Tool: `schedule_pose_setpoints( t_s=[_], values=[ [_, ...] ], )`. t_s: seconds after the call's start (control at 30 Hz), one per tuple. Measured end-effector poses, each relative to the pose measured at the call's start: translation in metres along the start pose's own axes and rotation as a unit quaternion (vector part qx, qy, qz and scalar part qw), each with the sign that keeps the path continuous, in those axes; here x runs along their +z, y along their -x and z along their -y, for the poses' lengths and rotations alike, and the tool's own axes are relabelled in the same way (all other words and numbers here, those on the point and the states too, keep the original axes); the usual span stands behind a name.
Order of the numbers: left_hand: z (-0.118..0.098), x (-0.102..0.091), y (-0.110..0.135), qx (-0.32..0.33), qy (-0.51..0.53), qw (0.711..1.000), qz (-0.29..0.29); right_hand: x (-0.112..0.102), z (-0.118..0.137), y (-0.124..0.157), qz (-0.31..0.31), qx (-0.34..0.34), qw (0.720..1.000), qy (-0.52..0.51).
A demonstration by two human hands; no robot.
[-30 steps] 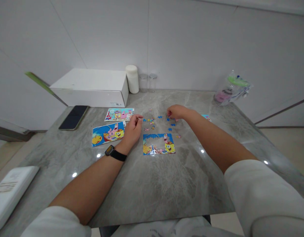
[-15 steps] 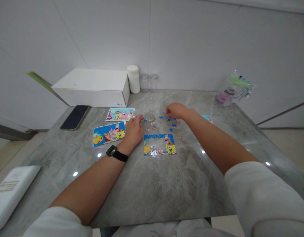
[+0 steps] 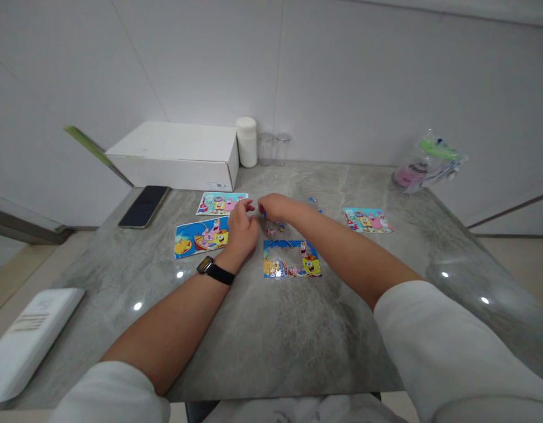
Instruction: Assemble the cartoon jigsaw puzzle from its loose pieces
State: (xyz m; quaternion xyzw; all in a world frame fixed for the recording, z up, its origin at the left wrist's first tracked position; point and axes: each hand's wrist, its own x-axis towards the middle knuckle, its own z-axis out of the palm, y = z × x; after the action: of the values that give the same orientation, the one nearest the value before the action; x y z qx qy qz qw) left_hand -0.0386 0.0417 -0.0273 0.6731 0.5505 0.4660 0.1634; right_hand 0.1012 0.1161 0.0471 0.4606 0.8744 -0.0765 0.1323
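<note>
A partly assembled cartoon jigsaw puzzle (image 3: 313, 267) lies before me, its border joined around a bare middle. My left hand (image 3: 242, 229) rests on the table left of it, fingers apart and holding nothing, at the edge of a blue picture card (image 3: 201, 237). Just beyond the puzzle, my right hand (image 3: 275, 207) reaches in close to the left fingertips. Its fingers are bent down and closed; what they hold, if anything, is hidden. Several loose puzzle pieces (image 3: 281, 228) show below the right hand, and a few more blue pieces (image 3: 313, 200) lie past the right wrist.
Another picture card (image 3: 218, 203) lies behind the left hand, and an assembled cartoon picture (image 3: 367, 220) is at right. Along the back stand a white box (image 3: 174, 170), a white bottle (image 3: 247, 143) and two glass jars (image 3: 282, 150). A phone (image 3: 144, 207) lies left; a plastic bag (image 3: 428, 164) sits back right.
My right hand has moved left over the loose pieces, close to my left hand, uncovering the picture at right. My left hand stays by the cards. The view has shifted slightly.
</note>
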Motion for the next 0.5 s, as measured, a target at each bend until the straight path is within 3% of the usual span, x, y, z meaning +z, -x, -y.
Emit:
schedule_pose_setpoints(
  t_s=[0.27, 0.4, 0.5],
  values=[
    [-0.003, 0.001, 0.0, 0.006, 0.025, 1.0, -0.003, -0.01, 0.01, 0.005, 0.051, -0.013, 0.998, 0.025],
    [-0.002, 0.001, 0.0, 0.016, 0.039, 0.999, -0.012, -0.011, 0.001, 0.017, 0.011, -0.006, 1.0, -0.029],
    [-0.006, -0.001, 0.0, 0.032, 0.04, 0.999, -0.006, -0.006, -0.019, 0.037, -0.033, 0.002, 0.99, -0.134]
  ],
)
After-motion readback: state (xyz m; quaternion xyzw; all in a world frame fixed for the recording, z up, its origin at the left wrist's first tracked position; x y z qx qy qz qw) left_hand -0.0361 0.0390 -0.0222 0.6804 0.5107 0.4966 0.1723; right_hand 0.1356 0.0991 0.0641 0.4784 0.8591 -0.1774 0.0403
